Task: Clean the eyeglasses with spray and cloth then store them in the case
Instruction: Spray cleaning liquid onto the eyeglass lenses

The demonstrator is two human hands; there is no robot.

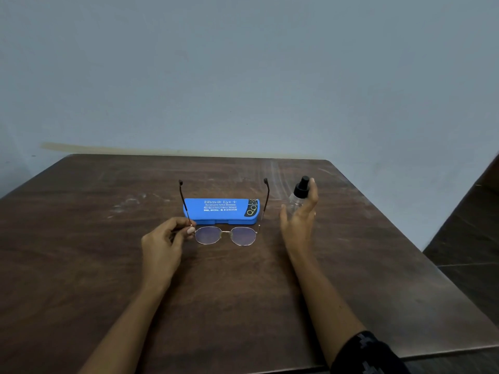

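Note:
Thin metal-framed eyeglasses [225, 234] with round lenses are held just above the table, arms unfolded and pointing away from me. My left hand [164, 240] pinches the frame at its left hinge. Behind the glasses lies a blue case [220, 210], closed, with white lettering on its lid. A small clear spray bottle [297, 197] with a black pump top stands to the right. My right hand [299, 214] is beside it with fingers spread around the bottle; whether they touch it I cannot tell. No cloth is in view.
A dark brown wooden table [108, 265] with a scuffed surface carries everything. Its far edge meets a pale blue wall [243, 76]. The table's right edge drops to a dark tiled floor [464, 238].

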